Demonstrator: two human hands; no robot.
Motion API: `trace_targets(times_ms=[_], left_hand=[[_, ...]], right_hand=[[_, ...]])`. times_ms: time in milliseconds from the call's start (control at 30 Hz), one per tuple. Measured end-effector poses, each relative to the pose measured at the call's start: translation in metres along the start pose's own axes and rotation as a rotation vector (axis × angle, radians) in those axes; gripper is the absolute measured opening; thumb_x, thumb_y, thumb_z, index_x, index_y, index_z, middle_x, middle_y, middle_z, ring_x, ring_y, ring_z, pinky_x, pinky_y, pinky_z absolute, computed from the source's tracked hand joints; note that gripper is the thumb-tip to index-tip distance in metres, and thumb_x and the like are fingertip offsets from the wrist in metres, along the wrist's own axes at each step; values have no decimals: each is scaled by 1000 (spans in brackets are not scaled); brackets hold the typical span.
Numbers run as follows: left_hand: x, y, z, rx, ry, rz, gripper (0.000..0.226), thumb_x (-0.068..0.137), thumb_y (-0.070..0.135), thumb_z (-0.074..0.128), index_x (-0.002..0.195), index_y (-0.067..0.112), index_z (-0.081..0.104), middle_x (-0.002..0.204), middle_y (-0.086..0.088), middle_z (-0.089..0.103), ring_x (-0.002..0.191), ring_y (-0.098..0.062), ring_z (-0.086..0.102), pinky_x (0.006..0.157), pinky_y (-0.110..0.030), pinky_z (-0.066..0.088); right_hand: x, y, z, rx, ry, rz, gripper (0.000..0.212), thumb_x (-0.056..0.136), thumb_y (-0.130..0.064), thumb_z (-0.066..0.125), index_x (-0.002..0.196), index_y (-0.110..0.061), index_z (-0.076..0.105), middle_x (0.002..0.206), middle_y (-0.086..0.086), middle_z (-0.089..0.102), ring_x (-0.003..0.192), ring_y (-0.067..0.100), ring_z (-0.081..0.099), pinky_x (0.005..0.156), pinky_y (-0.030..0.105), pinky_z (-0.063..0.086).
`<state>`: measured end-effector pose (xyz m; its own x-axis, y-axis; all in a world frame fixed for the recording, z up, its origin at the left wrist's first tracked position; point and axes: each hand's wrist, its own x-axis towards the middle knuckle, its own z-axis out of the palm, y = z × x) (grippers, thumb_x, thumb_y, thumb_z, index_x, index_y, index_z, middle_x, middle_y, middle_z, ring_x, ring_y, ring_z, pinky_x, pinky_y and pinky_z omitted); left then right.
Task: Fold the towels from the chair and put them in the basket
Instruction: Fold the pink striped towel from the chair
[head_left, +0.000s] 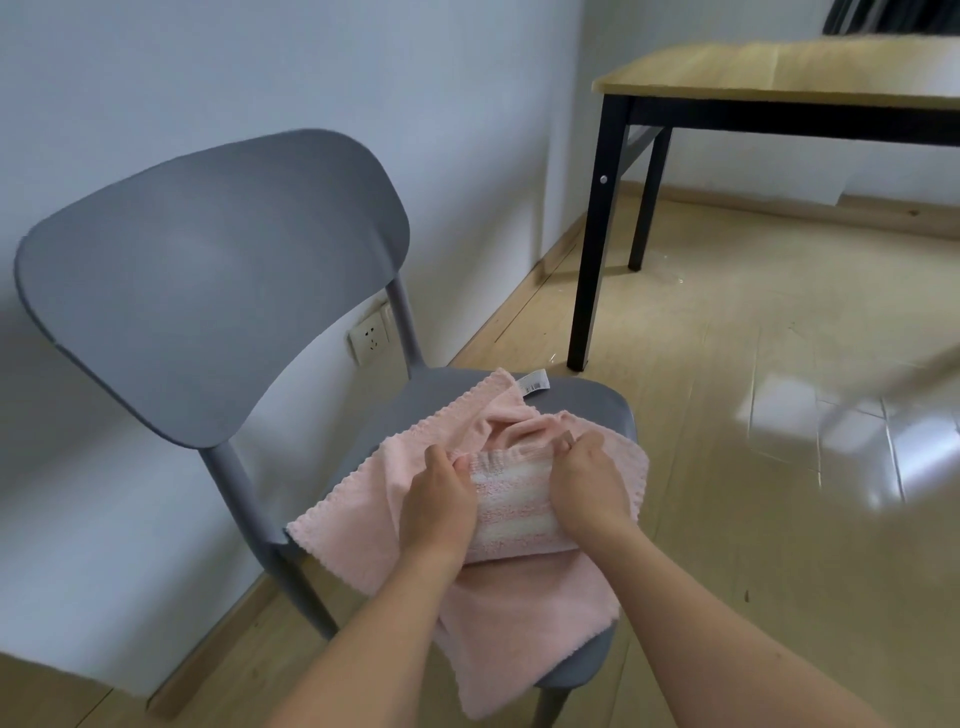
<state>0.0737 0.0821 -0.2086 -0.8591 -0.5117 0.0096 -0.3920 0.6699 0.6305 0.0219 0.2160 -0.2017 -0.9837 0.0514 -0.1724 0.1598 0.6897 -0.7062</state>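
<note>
Pink fluffy towels (415, 519) lie spread over the seat of a grey plastic chair (208, 291), with a pink-and-white striped folded towel (511, 506) on top, gripped at its ends by the left hand (439, 501) and right hand (592, 493), fingers curled into the cloth. Beyond the right grip, a black-legged wooden desk (779, 73) stands on glossy pale wood floor (727, 467) by a white wall (260, 67). The fingertips are hidden in folds, and the desk is cut off at the right edge.

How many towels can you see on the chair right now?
2. A striped towel, folded small, is held by both hands on top of a plain pink towel spread over the chair seat. More could be hidden underneath.
</note>
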Motion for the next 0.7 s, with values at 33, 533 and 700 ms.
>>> trace_targets(times_ms=[33, 533, 700], left_hand=[[-1, 0, -6, -44, 0, 7, 27, 103, 33, 33, 103, 10, 48, 96, -5, 63, 92, -31, 58, 73, -38, 44], [33, 90, -74, -111, 180, 252, 25, 103, 31, 37, 103, 10, 49, 83, -1, 54, 72, -22, 45, 61, -32, 33], [86, 116, -45, -31, 125, 237, 25, 103, 30, 34, 102, 8, 47, 82, -4, 58, 80, -33, 58, 60, -33, 34]], right_hand=[[-3, -5, -5, 22, -12, -26, 46, 103, -39, 22, 122, -4, 47, 116, 12, 61, 104, 30, 57, 78, 35, 38], [13, -72, -90, 190, 101, -28, 24, 101, -16, 25, 115, -2, 39, 101, 14, 56, 88, 32, 53, 73, 35, 37], [77, -71, -90, 209, 83, 10, 25, 101, -15, 24, 118, -1, 38, 97, 8, 49, 87, 28, 50, 72, 33, 34]])
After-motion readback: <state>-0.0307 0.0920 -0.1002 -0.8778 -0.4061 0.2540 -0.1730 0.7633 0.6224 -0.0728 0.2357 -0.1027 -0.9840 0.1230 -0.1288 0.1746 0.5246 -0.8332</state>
